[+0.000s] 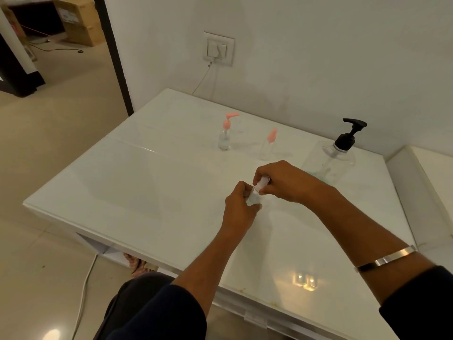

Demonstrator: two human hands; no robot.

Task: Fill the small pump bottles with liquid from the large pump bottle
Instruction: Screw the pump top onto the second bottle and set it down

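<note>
My left hand [241, 208] grips the body of a small clear bottle [252, 198] just above the white table [147, 187]. My right hand [285, 181] pinches that bottle's pale pump top [263, 180]. Both hands meet at the table's middle. A large clear pump bottle [329, 161] with a black pump stands at the back right, a little liquid at its bottom. Two small clear bottles with pink pumps stand behind my hands: one [225, 138] upright at the back middle, another [267, 146] to its right.
A wall socket [218, 49] with a plugged-in cable sits on the wall behind the table. A white ledge [426, 182] adjoins the table on the right. To the left lies tiled floor, with a doorway and cardboard boxes [78, 20] beyond.
</note>
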